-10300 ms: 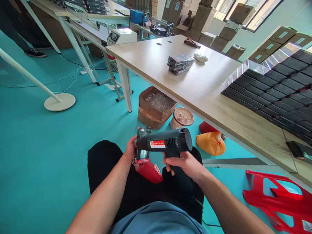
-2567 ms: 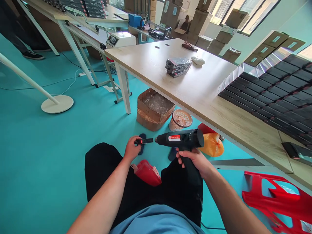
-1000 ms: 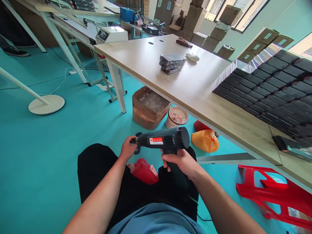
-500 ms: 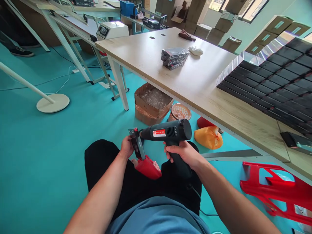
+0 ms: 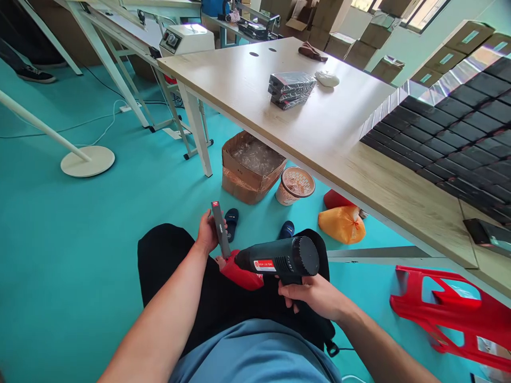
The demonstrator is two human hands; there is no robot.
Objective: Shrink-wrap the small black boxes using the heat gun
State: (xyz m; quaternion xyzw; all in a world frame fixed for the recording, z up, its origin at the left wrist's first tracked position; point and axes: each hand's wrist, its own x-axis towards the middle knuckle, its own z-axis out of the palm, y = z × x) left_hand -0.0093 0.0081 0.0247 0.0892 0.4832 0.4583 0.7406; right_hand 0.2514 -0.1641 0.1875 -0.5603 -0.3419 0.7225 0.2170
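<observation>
My left hand (image 5: pixel 207 232) grips a slim dark box (image 5: pixel 221 231) with a red label at its top end, held edge-on over my lap. My right hand (image 5: pixel 305 293) is wrapped around the handle of a black heat gun (image 5: pixel 279 256) bearing a red and white sticker. Its nozzle points left toward the lower end of the box, just above a red object (image 5: pixel 241 270) between my thighs. Whether the nozzle touches the box I cannot tell.
A wooden table (image 5: pixel 311 125) runs along the right, bearing wrapped black boxes (image 5: pixel 291 89) and a large stack of black boxes (image 5: pixel 451 127). Beneath it are a carton (image 5: pixel 249 186), a wastebasket (image 5: pixel 288 196) and an orange bag (image 5: pixel 341 224). A red plastic stool (image 5: pixel 419 306) lies at right.
The heat gun has come down and toward me. The box has turned edge-on in my left hand, and dark slippers now show beyond my lap.
</observation>
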